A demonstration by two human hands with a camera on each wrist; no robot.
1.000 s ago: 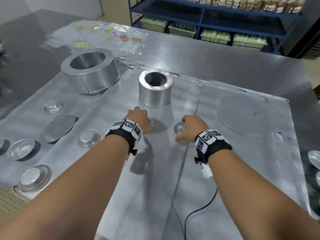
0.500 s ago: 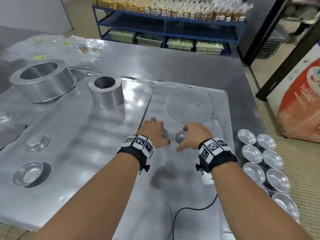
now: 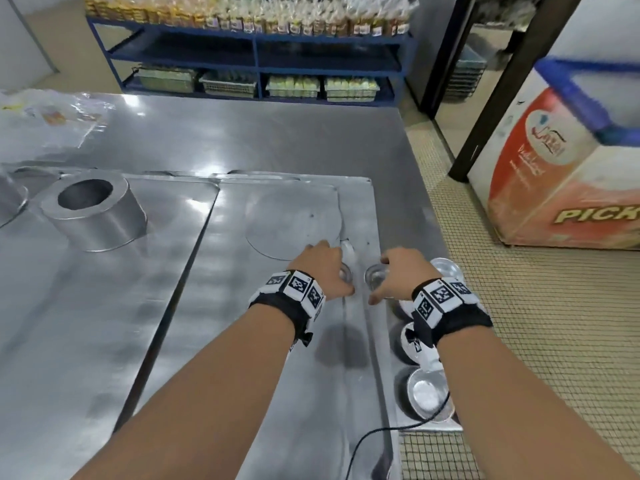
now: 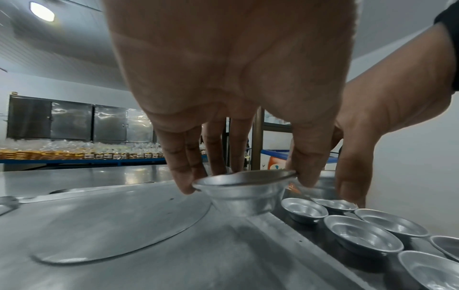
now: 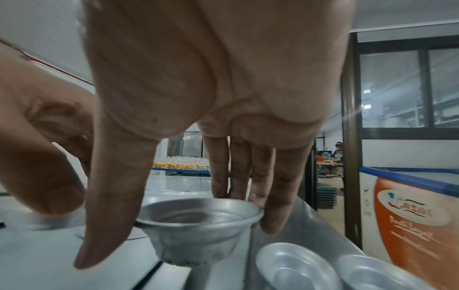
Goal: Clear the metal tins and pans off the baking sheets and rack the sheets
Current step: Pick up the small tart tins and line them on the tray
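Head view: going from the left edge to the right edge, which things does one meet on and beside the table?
Tall metal ring → flat round disc → left hand with its small tin → right hand with its small tin → orange and white chest freezer on the floor.

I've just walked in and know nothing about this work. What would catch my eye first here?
Two bare hands side by side above the shiny baking sheet, the left hand and right hand each pinching a small metal tin by its rim. Just right of them, a cluster of matching empty tins sits along the table edge. Far left on the sheets stands a tall metal ring mould.
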